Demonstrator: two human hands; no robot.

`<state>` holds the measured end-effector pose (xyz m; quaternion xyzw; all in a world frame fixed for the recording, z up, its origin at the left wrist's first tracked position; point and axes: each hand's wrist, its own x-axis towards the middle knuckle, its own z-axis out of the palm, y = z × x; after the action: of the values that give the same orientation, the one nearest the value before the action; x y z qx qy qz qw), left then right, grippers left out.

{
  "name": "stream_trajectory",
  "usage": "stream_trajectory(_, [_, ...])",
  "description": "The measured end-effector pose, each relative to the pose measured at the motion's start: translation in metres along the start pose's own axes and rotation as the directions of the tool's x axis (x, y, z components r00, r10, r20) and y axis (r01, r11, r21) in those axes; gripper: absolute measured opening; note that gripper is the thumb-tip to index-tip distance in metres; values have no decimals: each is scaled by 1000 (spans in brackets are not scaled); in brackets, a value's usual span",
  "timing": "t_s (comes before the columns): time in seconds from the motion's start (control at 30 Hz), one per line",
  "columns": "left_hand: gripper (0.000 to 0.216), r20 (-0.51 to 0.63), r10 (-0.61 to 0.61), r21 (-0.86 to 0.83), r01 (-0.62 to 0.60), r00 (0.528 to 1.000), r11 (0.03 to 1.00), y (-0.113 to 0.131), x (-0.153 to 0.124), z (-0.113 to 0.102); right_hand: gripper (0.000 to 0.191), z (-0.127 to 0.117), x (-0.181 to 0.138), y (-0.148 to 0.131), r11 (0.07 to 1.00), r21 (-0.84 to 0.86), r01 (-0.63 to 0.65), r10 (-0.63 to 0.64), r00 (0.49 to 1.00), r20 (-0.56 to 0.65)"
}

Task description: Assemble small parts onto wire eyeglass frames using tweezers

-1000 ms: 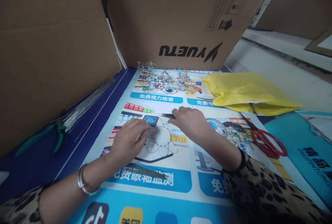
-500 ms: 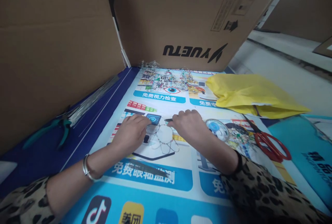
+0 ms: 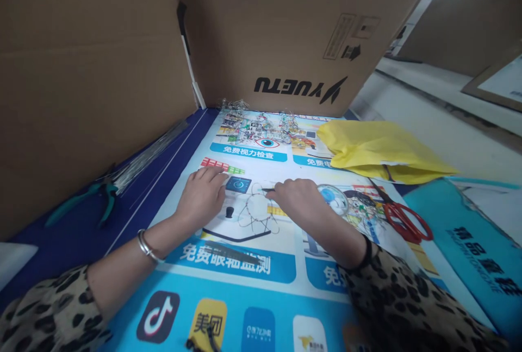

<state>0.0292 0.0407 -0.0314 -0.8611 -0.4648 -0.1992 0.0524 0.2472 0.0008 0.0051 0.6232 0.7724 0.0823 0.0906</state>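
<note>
My right hand [image 3: 299,199] pinches a thin dark pointed tool [image 3: 267,190] whose tip sticks out to the left; its exact kind is unclear. Just below that tip lies a thin looped wire piece [image 3: 258,220], shaped like petals around a ring. My left hand [image 3: 203,197] is to the left of the wire piece, fingers curled together over the printed sheet. Whatever its fingertips hold, if anything, is too small to see. A long narrow grey strip [image 3: 232,251] lies below the wire piece.
Teal-handled pliers [image 3: 106,191] and a bundle of straight wires [image 3: 142,159] lie at left. Tangled wire pieces [image 3: 285,126] are at the back, before cardboard walls [image 3: 261,25]. Right are a yellow bag [image 3: 379,148], red-handled scissors [image 3: 403,221] and a round clear dish [image 3: 334,199].
My left hand has drawn left and slightly up, away from the wire piece. My right hand has stayed near it, still pinching the dark tool. The camera view has shifted a little.
</note>
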Motion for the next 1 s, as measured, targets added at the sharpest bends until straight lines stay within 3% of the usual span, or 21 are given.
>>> stream_trajectory(0.13, [28, -29, 198, -163, -200, 980, 966, 14, -5, -3, 42, 1, -1, 3, 1000, -13, 22, -23, 998, -65])
stream_trajectory(0.27, [32, 126, 368, -271, -325, 921, 906, 29, -8, 1, 42, 1, 0, 3, 999, -20, 42, -44, 994, -101])
stream_trajectory(0.37, [34, 213, 379, -270, -318, 900, 909, 31, -7, 5, 40, 3, 1, 1, 998, -17, 63, -64, 994, -84])
stream_trajectory(0.53, [39, 264, 369, -241, -310, 891, 920, 27, -8, 9, 41, 7, 2, -2, 1000, 7, 9, -9, 999, -37])
stream_trajectory(1.0, [51, 244, 325, -165, -291, 914, 942, 27, -10, 6, 43, 12, -3, -2, 999, -1, -47, 47, 999, -4])
